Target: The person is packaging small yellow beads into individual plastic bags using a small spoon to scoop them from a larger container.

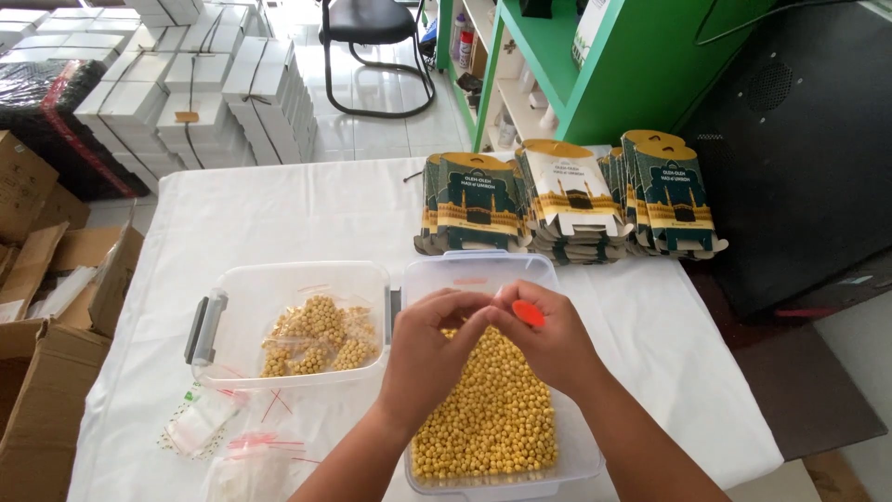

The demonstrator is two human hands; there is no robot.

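White cloth table (279, 223); hands (488, 344) over round yellow pellets (492, 418).

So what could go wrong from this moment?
Both hands, left and right, work close together above the open tub of yellow beads, so a slip could scatter beads onto the white tablecloth. The small orange scoop looks loosely pinched and might drop.

Place: small packing room of a shop | bundled white flat boxes (200, 88) stacked on tiled floor | cardboard cartons (42, 307) at left | printed green-and-gold gift cartons (567, 200) piled on cloth-covered table (279, 218) | green shelving unit (557, 65) | black chair (372, 46)
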